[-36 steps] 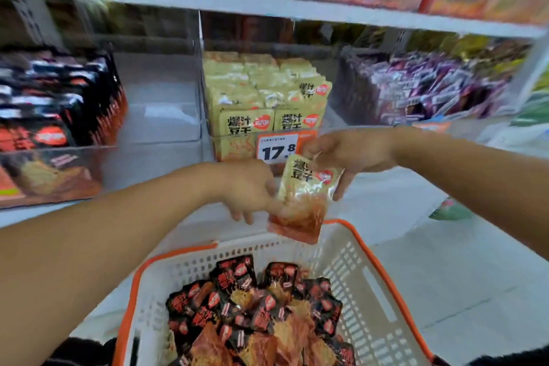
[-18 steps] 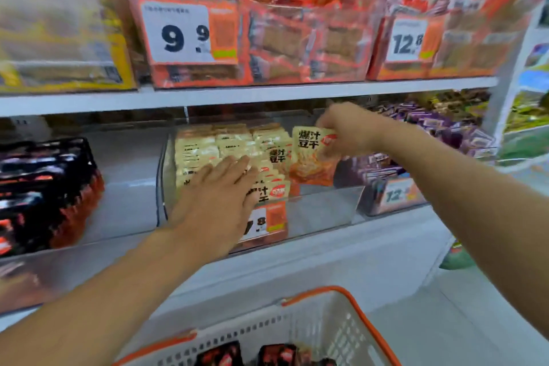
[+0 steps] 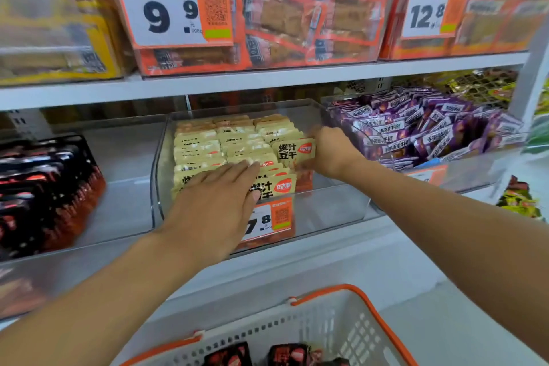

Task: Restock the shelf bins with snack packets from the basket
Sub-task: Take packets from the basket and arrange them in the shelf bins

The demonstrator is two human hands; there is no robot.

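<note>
A clear plastic shelf bin (image 3: 332, 205) on the middle shelf holds rows of yellow snack packets (image 3: 208, 142). My right hand (image 3: 332, 151) grips one yellow packet (image 3: 292, 151) upright at the right end of the rows, inside the bin. My left hand (image 3: 219, 199) lies flat with straight fingers on the front packets, pressing them. At the bottom edge stands the white basket with an orange rim (image 3: 335, 333); black and red packets (image 3: 288, 355) show inside it.
A bin of black and red packets (image 3: 44, 187) sits to the left, with a bare stretch of shelf between. A bin of purple packets (image 3: 424, 131) sits to the right. Orange-packet bins with price tags (image 3: 172, 9) fill the shelf above, overhanging the working bin.
My right hand has lowered the yellow packet into the bin beside the rows. My left hand stays flat on the front packets. The view has moved closer to the shelf.
</note>
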